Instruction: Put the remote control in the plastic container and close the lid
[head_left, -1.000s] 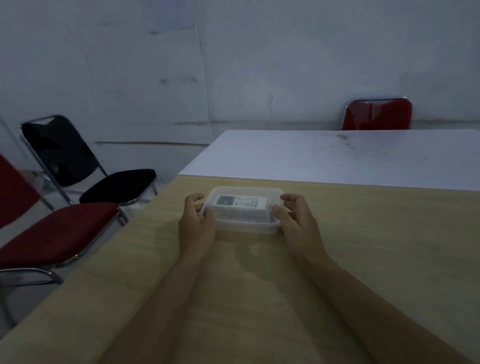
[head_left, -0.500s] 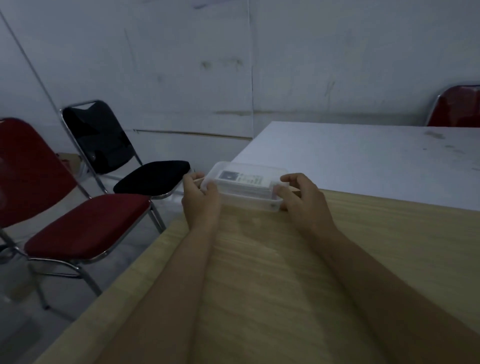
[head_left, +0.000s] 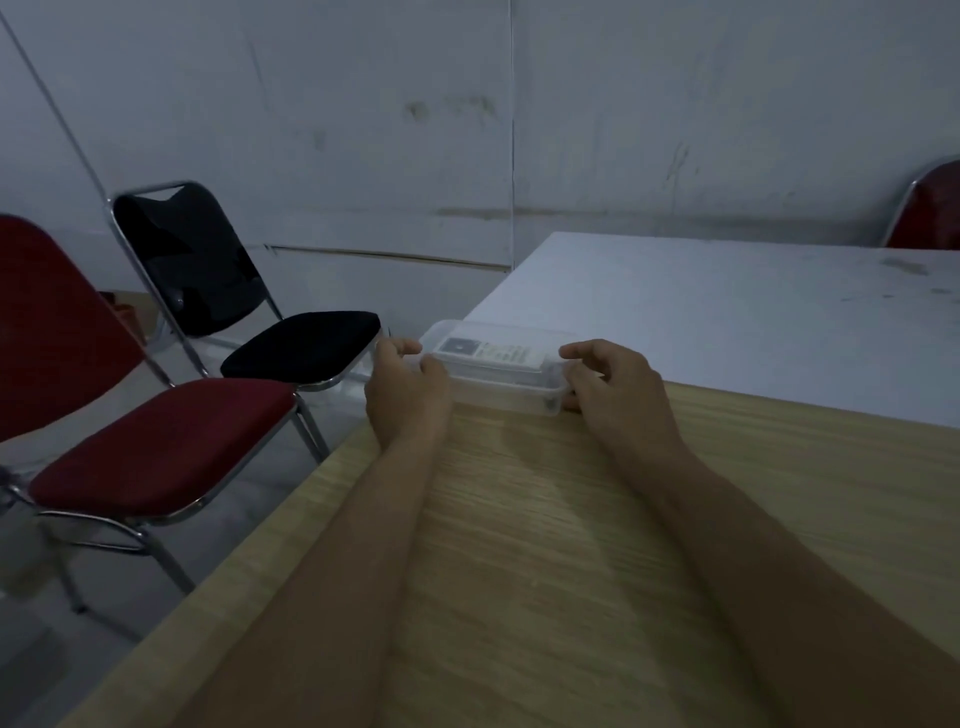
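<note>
Lid (head_left: 498, 347) blurs remote control (head_left: 491, 354); left hand (head_left: 408, 392) hides container (head_left: 506, 387) end.

Head-worn wide view, looking forward and down, near the wooden table (head_left: 571, 545)

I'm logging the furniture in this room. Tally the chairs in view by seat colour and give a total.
Red chairs: 2, one beside the wooden table at the left, one behind the white table at the far right, only partly in frame
Black chairs: 1, next to the nearer red one
Total: 3 chairs
</note>
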